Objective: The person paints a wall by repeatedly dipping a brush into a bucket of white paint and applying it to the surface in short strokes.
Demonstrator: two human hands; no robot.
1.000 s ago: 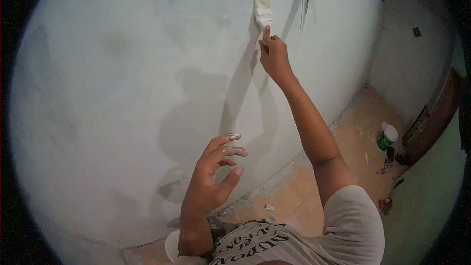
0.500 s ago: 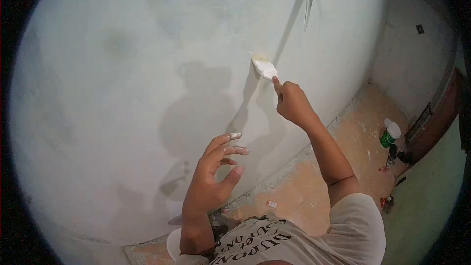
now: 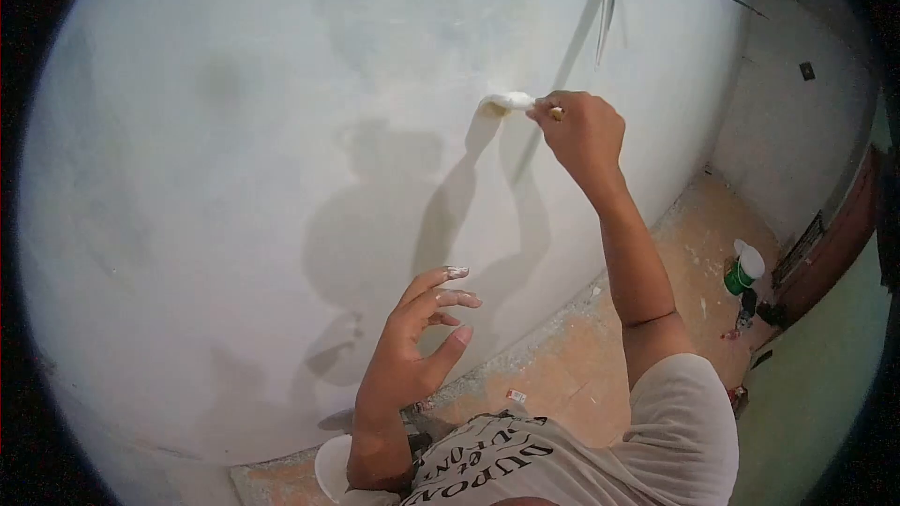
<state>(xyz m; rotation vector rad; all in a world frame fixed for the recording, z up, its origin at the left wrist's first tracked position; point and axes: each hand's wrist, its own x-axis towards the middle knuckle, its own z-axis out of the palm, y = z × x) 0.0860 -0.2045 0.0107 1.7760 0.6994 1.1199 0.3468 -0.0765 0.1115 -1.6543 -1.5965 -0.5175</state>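
Observation:
My right hand [image 3: 583, 131] grips a paintbrush [image 3: 516, 101] coated in thick white paint, its yellowish bristle tip against the pale wall [image 3: 281, 84]. The end of the handle pokes out beside my fingers. My left hand [image 3: 422, 333] is raised lower down in front of the same wall, fingers curved and apart, with nothing in it. White paint smears its fingertips. Shadows of my head, arms and the brush fall across the wall.
A metal bracket [image 3: 609, 5] juts from the wall at the upper right. On the paint-spotted floor [image 3: 562, 361] lies a small white and red box [image 3: 516, 395]. A green bucket [image 3: 738, 274] stands by the far doorway, and a white round container [image 3: 333, 466] sits at my lower left.
My right hand has moved up and to the right and turned over, swinging the paintbrush from slanted to nearly level. The left hand has shifted slightly down and to the right, still open.

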